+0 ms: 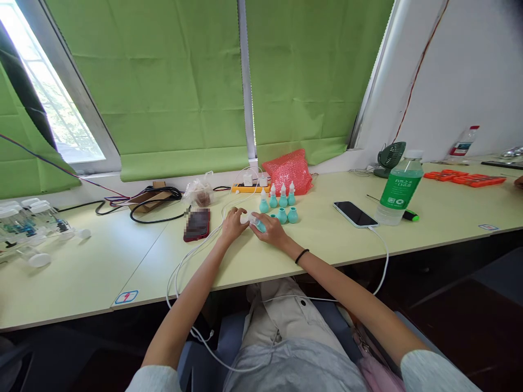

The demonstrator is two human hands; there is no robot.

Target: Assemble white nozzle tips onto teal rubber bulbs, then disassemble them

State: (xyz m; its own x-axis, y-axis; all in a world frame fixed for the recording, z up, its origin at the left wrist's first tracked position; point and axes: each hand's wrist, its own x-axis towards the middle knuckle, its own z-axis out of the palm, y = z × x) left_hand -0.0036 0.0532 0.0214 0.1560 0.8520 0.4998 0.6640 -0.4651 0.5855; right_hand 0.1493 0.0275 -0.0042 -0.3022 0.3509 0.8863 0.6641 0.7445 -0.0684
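Note:
Just above the table's front part, my two hands meet. My right hand (270, 231) is closed round a teal squeeze bulb (260, 225), which lies tilted and points to the left. The fingers of my left hand (233, 224) pinch a clear whitish nozzle (246, 218) at the bulb's end; whether the two parts are joined I cannot tell. Behind my right hand stand several teal bulbs with clear pointed nozzles (283, 197). Nearer stand bulbs without nozzles (292, 215), one partly hidden by my right hand.
A dark red-edged phone (197, 224) and white cables (192, 251) lie left. Behind are a power strip (250, 188) and a red bubble-wrap bag (288, 173). Rightward are a white phone (355, 214), a large bottle (399, 188) and a small fan (390, 159). Clear jars (43, 215) stand far left.

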